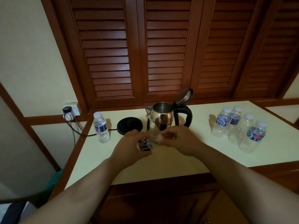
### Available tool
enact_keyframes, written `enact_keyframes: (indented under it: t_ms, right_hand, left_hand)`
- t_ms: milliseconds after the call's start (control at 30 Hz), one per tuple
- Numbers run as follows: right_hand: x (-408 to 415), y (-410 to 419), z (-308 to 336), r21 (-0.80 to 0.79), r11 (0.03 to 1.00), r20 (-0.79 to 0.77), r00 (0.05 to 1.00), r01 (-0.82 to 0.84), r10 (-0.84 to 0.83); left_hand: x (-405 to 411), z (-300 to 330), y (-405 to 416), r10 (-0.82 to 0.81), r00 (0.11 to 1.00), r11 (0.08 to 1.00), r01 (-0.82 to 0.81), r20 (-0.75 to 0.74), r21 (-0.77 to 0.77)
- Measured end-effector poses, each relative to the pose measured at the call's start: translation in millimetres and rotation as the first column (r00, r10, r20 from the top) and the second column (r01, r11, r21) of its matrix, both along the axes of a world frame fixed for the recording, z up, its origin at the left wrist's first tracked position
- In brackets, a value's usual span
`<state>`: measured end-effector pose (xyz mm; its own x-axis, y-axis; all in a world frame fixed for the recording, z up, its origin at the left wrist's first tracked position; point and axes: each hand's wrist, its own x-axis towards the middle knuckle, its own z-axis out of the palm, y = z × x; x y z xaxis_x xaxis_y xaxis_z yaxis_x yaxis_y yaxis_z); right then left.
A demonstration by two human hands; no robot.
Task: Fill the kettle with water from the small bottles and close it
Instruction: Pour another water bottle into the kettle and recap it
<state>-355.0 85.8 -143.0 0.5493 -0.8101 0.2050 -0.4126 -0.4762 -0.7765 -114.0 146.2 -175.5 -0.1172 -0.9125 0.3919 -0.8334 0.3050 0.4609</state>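
Left hand [129, 147] grips a small water bottle [145, 143] by its body; right hand [179, 139] pinches its cap end, likely unscrewing. Open steel kettle [163, 118] stands at 12 o'clock; next comes tipping the neck over its mouth.

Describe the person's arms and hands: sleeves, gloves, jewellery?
Both forearms are bare as far as the frame shows, no sleeves in view. The left hand and right hand wear no gloves. No watch or bracelet shows on either wrist, and no rings are visible, though the fingers are partly hidden.
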Motion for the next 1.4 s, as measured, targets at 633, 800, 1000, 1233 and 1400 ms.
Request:
enact_keyframes:
  t_ms: [633, 800, 1000, 1233, 1400]
  right_hand:
    - [-8, 3, 3, -0.031, 0.999, 0.016, 1.0, 0.013, -0.013]
    - [-16, 0, 4, 0.002, 0.999, 0.001, 0.999, -0.044, 0.044]
    - [-20, -2, 12, 0.009, 0.999, -0.02, 0.999, -0.033, 0.033]
    - [-10, 9, 9, 0.062, 0.98, -0.078, 0.98, 0.188, -0.183]
    - [-31, 2, 13, 0.114, 0.993, -0.024, 1.0, -0.01, 0.013]
  left_hand:
    - [-6, 15, -5, -0.165, 0.978, 0.969, 0.185, -0.129, 0.161]
    - [-8, 13, -4, -0.194, 0.967, 0.955, 0.225, -0.167, 0.195]
    - [-13, 16, -5, -0.163, 0.975, 0.966, 0.189, -0.151, 0.177]
    - [-21, 24, -12, -0.175, 0.983, 0.974, 0.181, -0.056, 0.135]
    - [-18, 29, -18, -0.165, 0.985, 0.978, 0.169, -0.04, 0.125]
